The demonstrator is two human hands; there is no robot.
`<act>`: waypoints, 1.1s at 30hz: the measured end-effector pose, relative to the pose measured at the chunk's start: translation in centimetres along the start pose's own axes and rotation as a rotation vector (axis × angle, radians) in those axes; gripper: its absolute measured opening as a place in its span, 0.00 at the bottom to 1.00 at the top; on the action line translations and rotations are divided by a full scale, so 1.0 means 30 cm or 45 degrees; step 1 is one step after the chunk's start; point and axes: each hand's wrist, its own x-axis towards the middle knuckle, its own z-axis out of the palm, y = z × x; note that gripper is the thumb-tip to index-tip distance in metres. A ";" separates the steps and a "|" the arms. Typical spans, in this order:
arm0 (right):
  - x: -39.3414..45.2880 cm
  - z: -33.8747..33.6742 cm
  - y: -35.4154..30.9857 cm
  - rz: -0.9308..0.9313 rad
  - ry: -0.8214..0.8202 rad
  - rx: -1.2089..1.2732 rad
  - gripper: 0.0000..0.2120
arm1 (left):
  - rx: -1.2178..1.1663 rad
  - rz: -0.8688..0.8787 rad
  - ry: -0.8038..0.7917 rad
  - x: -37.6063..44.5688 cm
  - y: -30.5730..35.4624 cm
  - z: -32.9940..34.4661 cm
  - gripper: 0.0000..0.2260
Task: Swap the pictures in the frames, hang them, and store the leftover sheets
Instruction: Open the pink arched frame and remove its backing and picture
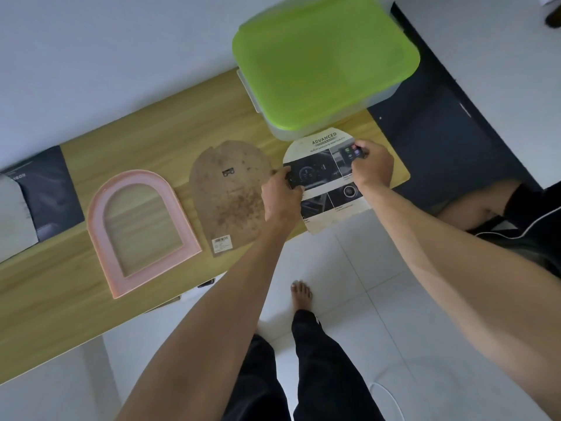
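An empty pink arched frame lies flat on the wooden table. To its right lies the stained brown backing board with a small hanger and a barcode sticker. Further right, an arch-cut printed sheet with car pictures and the word ADVANCED hangs over the table's near edge. My left hand pinches its left edge. My right hand pinches its upper right part.
A clear storage box with a green lid stands at the table's far right, just behind the sheet. A dark booklet and a white sheet lie at the left end. Another person's leg is at the right. White tiled floor lies below.
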 end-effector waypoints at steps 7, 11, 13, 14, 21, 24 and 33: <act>-0.002 -0.006 -0.002 -0.025 0.013 -0.272 0.23 | 0.273 0.056 -0.044 0.008 0.010 0.021 0.20; -0.024 -0.016 -0.037 0.001 0.005 -0.402 0.21 | 0.321 0.090 -0.042 0.013 0.000 0.013 0.16; -0.044 -0.008 -0.058 -0.050 0.039 -0.394 0.19 | 0.291 0.103 0.001 0.014 -0.008 -0.015 0.16; -0.057 0.000 -0.071 -0.084 0.048 -0.383 0.18 | 0.263 0.105 0.035 0.015 -0.016 -0.035 0.16; -0.228 0.161 -0.278 -0.271 -0.017 -0.278 0.16 | 0.155 0.100 0.296 0.040 -0.179 -0.305 0.18; -0.344 0.279 -0.400 -0.358 -0.119 -0.245 0.16 | 0.081 0.049 0.436 0.051 -0.289 -0.486 0.17; -0.798 0.697 -0.813 -0.602 -0.456 -0.155 0.18 | 0.115 -0.238 0.784 0.007 -0.735 -1.155 0.15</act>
